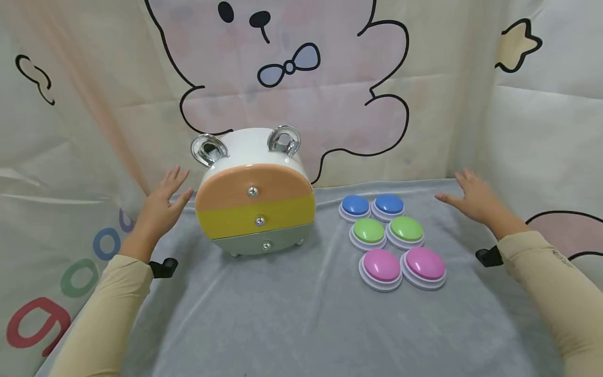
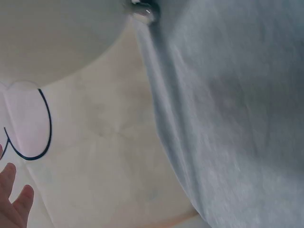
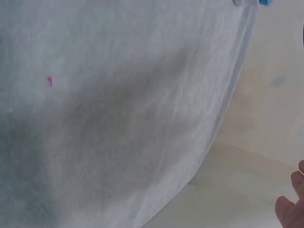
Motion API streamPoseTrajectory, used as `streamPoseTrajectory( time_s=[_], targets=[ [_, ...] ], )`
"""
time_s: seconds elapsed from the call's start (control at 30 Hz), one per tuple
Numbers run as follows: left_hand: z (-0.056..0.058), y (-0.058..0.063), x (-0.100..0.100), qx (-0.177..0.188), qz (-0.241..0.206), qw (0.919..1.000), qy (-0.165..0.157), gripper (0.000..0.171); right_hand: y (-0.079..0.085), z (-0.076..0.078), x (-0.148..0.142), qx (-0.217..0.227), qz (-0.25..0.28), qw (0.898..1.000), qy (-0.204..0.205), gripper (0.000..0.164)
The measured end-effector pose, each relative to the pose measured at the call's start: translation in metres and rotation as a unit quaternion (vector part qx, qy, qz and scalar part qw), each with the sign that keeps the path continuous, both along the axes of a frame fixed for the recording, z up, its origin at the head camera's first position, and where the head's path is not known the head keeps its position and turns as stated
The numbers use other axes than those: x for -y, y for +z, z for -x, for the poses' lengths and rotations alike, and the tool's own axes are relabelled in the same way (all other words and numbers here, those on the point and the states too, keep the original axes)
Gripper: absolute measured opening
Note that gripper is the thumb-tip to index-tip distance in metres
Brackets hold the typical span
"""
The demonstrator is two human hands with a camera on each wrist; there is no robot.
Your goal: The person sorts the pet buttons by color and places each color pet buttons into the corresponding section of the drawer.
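Note:
My left hand (image 1: 160, 212) is raised with spread fingers beside a small rounded chest of drawers (image 1: 256, 209), holding nothing. The chest is white with silver ear-like loops on top; its drawer fronts are orange, yellow and grey-green, each with a clear knob, all pushed in. My right hand (image 1: 478, 199) hovers with fingers extended, also holding nothing. To its left lie push buttons in two columns on white bases: blue buttons (image 1: 355, 204) at the back, green buttons (image 1: 369, 230) in the middle, pink buttons (image 1: 381, 265) in front. In the left wrist view the chest's white side (image 2: 61, 38) looms close.
A grey cloth (image 1: 292, 314) covers the table. Behind it hangs a fabric backdrop (image 1: 433, 104) with a cartoon bear, and more printed fabric (image 1: 47, 157) closes off both sides. Black wrist mounts (image 1: 165, 268) stick out from each sleeve.

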State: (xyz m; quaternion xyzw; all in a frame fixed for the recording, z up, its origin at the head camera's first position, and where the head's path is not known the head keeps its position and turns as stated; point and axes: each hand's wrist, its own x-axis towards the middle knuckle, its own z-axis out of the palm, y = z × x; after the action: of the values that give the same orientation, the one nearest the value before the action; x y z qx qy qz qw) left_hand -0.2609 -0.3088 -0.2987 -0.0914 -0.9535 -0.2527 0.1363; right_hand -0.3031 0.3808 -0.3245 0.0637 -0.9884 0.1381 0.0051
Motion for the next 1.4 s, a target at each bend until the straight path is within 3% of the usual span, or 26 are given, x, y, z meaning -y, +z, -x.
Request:
streamPoseTrajectory(
  time_s=[0.2,0.5,0.77,0.93,1.1,1.4],
  targets=[
    [-0.008,0.005,-0.007,-0.014,-0.083,0.9965,0.001,0.059,0.001,-0.003,0.005,-0.002,0.032,0.999,0.009,0.100],
    [-0.018,0.007,-0.018,-0.021,-0.168,0.9855,0.004,0.049,0.006,-0.013,0.019,0.024,0.067,0.997,0.002,0.103],
    [-0.030,0.010,-0.033,-0.069,-0.201,0.9772,-0.004,0.046,0.014,-0.024,0.027,0.043,0.115,0.992,-0.021,0.097],
    [-0.037,0.012,-0.040,-0.052,-0.205,0.9773,-0.005,0.046,0.017,-0.025,0.032,0.050,0.112,0.992,-0.030,0.095],
    [-0.040,0.010,-0.045,-0.057,-0.206,0.9768,-0.015,0.045,0.017,-0.032,0.044,0.024,0.091,0.995,-0.021,0.088],
    [-0.041,0.010,-0.051,-0.055,-0.216,0.9746,-0.027,0.045,0.019,-0.049,0.078,0.020,0.129,0.991,0.017,0.080]
  ],
)
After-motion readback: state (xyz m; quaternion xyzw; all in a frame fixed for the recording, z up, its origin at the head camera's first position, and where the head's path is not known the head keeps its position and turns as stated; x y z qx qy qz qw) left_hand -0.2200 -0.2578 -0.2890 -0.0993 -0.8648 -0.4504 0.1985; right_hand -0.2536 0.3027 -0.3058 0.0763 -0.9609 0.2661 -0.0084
